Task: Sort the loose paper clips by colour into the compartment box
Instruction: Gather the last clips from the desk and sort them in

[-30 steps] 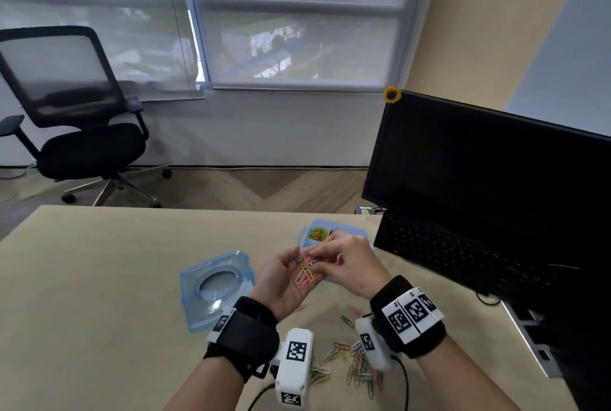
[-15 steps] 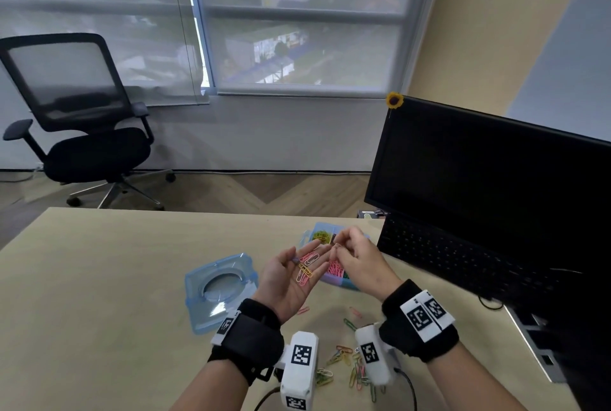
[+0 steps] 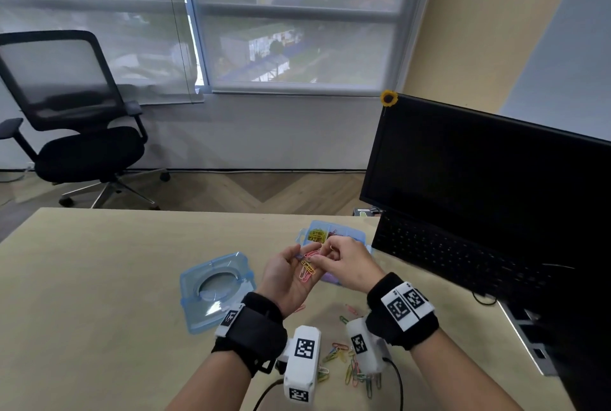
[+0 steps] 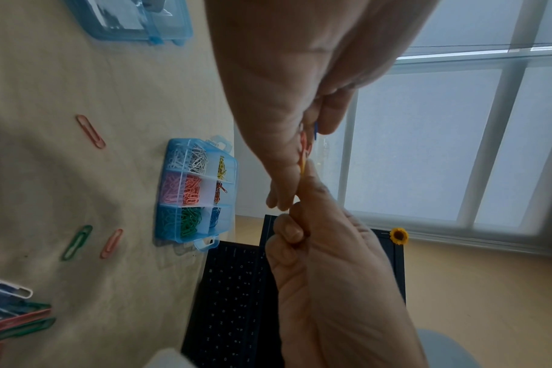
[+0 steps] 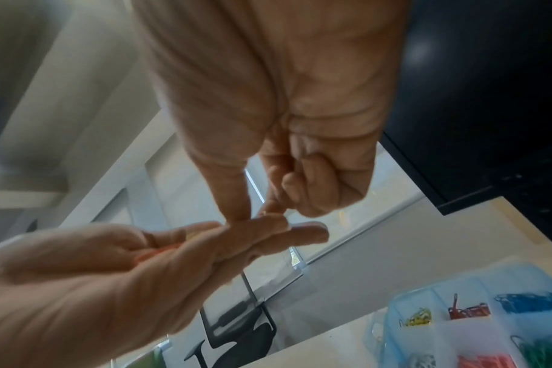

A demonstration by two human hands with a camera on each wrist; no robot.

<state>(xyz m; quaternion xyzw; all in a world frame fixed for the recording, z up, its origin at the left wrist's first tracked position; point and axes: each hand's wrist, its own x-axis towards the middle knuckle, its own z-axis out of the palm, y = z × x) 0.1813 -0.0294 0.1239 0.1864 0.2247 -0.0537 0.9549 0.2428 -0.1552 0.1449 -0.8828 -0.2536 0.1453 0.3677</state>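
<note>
Head view: A pale wooden worktop [image 3: 99, 278] filled the lower frame, with a window and an office chair [image 3: 76, 119] behind it. At lower centre the left hand [image 3: 287, 278] was held palm up, fingers loosely spread, with a few pink and orange clips [image 3: 306, 269] lying across them. The right hand [image 3: 347, 265] had its fingertips pinched on one of those clips. The compartment box [image 3: 357, 235] sat just beyond the hands, partly hidden by them. Loose paper clips [image 3: 350, 367] lay scattered near the bottom edge, between the wrists. The detached box lid [image 3: 216, 291] lay to the left. A keyboard [image 3: 463, 265] and monitor [image 3: 489, 186] filled the right side, close against the box.

Left wrist view: At centre left the box showed nine cells, sorted white, yellow, pink, orange, green and blue. Single clips lay apart on the worktop at left.

Right wrist view: The right thumb and forefinger met over the left fingers [image 5: 268, 231]; which clip they held could not be told.

Risk: Interlocked clips could drag out together and fall into the wrong cell or onto the keyboard. The raised hands also blocked sight of the box.
</note>
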